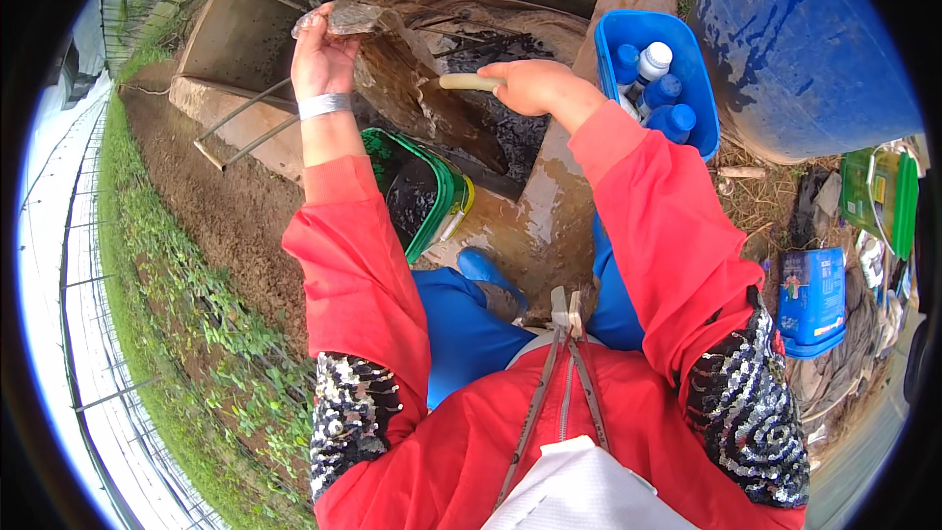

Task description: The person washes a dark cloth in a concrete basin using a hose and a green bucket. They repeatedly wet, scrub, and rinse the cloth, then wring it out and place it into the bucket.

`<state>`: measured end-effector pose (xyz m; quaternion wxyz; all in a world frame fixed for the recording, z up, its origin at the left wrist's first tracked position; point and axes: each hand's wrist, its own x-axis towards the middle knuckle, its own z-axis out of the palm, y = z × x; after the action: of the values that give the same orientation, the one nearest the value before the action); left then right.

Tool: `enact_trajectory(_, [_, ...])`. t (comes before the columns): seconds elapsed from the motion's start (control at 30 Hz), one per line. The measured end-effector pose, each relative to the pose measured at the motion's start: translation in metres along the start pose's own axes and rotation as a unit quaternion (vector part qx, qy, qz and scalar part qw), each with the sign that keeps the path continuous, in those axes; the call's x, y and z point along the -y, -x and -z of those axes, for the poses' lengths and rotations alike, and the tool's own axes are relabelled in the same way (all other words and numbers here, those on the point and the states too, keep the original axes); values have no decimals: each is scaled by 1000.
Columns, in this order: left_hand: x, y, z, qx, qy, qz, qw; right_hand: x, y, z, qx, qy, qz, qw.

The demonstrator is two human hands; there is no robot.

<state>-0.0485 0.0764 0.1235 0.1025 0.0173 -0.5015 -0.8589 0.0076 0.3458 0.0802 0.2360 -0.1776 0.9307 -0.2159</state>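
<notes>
My left hand point(321, 59) is raised at the upper left and grips the crumpled top edge of a clear plastic bag point(401, 77). The bag hangs down, wet and stained brown inside. My right hand point(541, 90) is closed around a pale rod or handle point(465, 81), whose far end meets or nearly meets the side of the bag; I cannot tell if it touches. Beneath the bag lies a concrete basin point(526, 140) holding dark, wet matter. A green bucket point(441, 213) with dark liquid in it stands below my left wrist.
Right of the basin, a blue tub point(710, 81) holds several bottles point(655, 62). Beyond it rises a large blue barrel point(809, 51). A blue container point(812, 302) and a green one point(879, 199) lie at right. A metal bar frame point(250, 125) juts over the left edge; plants point(221, 346) grow beyond.
</notes>
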Motion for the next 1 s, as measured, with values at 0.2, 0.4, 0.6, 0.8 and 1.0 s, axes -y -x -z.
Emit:
enact_trajectory(0.2, [-5, 4, -10, -2, 14, -22, 1000, -4, -7, -7, 32, 27, 0, 999])
enact_trajectory(0.4, [-2, 6, -16, 34, 4, -18, 999, -1, -5, -3, -40, -1, -56, 998])
enact_trajectory(0.6, [-2, 22, -45, 78, -98, 18, 992, -1, -5, 7, -98, -46, -79, 991])
enact_trajectory(0.8, [16, 45, -82, 113, -146, 69, 980, 12, -10, 10, -130, -79, -111, 982])
enact_trajectory(1.0, [33, 51, -86, 177, -71, 76, 979, 13, -17, 6, -162, -130, -100, 973])
